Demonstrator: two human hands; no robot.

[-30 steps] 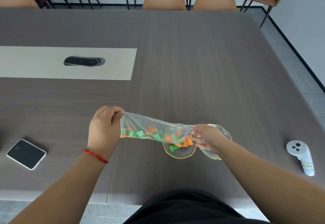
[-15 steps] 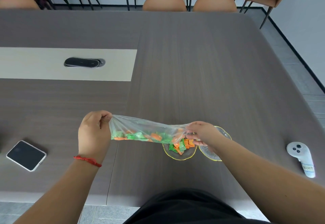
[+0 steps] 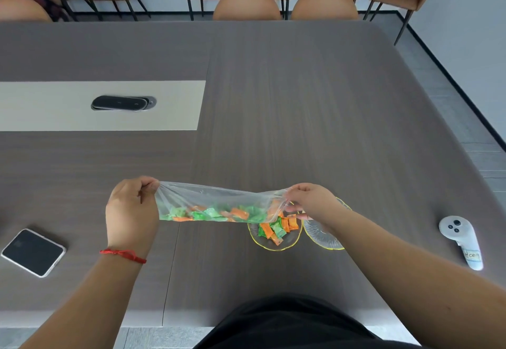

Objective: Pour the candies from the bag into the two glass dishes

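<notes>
Over the grey table (image 3: 301,102), left hand (image 3: 131,211) and right hand (image 3: 309,200) both pinch the bag (image 3: 213,200) shut-fingered, candies (image 3: 276,229) filling the near dish (image 3: 273,243); beside it the other dish (image 3: 317,235)

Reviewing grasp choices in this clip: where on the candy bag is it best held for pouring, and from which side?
Pinch the closed end of the bag from the left, as the left hand does, while the right hand steadies the mouth over the left dish; the limp film needs both ends held.
</notes>
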